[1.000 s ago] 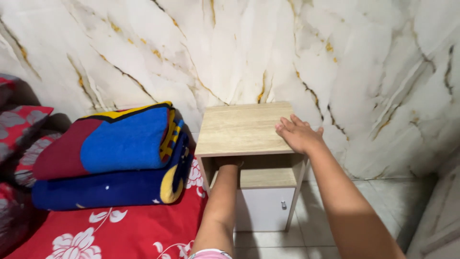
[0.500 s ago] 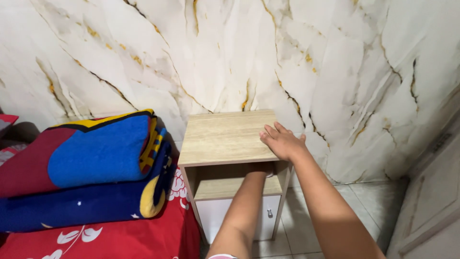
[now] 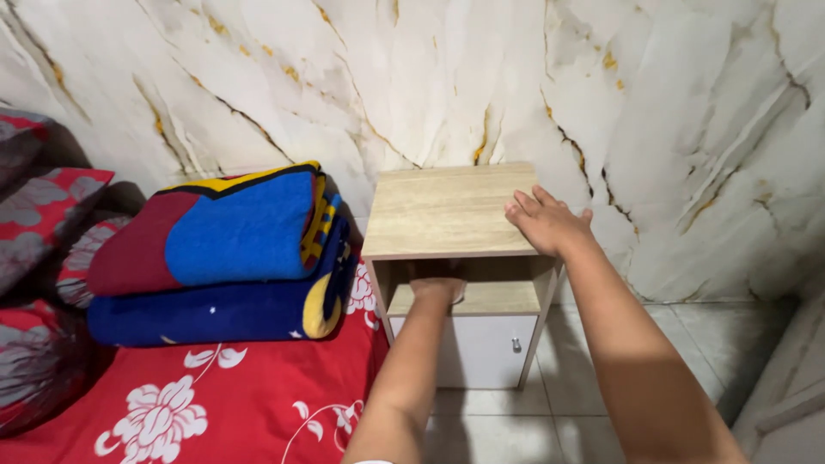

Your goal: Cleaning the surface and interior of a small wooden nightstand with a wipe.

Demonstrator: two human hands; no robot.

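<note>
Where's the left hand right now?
In the head view, the left hand is inside the open shelf of the wooden nightstand, under its top, above the white drawer.

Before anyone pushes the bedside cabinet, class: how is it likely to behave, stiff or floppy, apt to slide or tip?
The bedside cabinet looks like rigid board, so probably stiff. It is taller than wide, and the right hand rests high on its top, so a high push may tip it. On the smooth floor tiles it would likely slide.

Left hand [image 3: 436, 288] further left inside nightstand [image 3: 447, 210]
</note>
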